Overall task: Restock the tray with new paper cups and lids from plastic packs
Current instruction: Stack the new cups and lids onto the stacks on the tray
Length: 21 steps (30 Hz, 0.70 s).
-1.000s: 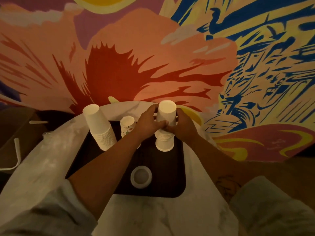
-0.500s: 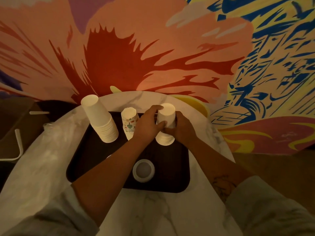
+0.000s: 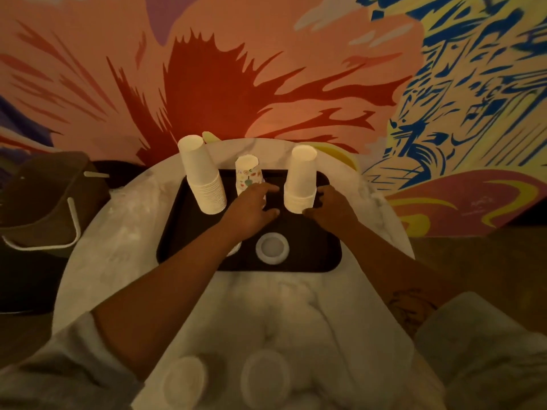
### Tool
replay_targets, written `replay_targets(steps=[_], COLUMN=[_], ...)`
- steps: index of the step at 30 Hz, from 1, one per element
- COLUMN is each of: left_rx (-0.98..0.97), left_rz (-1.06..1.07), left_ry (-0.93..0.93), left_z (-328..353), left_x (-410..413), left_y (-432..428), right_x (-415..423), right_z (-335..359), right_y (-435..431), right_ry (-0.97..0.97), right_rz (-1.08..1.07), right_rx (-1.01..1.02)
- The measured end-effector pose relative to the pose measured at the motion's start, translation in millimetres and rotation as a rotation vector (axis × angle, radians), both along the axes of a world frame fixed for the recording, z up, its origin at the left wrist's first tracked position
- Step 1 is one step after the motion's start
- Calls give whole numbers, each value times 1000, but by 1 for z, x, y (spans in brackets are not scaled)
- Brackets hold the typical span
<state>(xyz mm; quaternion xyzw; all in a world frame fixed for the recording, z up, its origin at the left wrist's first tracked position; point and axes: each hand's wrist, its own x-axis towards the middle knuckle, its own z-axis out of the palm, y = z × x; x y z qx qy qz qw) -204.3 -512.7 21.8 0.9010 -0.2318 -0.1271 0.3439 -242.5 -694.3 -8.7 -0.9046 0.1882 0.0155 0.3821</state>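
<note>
Both hands sit open and empty either side of the right stack of white paper cups [image 3: 301, 180], upended on the dark tray [image 3: 325, 258]: left hand [image 3: 257, 207] just clear, right hand [image 3: 333, 207] seemingly grazing its base, likely steadying it upright

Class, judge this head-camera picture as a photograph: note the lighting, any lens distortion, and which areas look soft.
Head view: dim, warm orange light; wide-angle bending curves the round table edge; the lids near the bottom edge are blurred; both white cup stacks on the tray read sharper.
</note>
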Motion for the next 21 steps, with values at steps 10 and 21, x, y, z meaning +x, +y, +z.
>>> replay_targets(steps=[10, 21], left_rx=[129, 286], left_rz=[-15, 40], left_ry=[149, 420], left_z=[-30, -61], left_x=[-112, -176], left_y=[83, 109], right_x=[-109, -193], right_z=[-5, -19], right_y=[85, 130], right_ry=[352, 529], right_rz=[31, -117], right_rx=[160, 303])
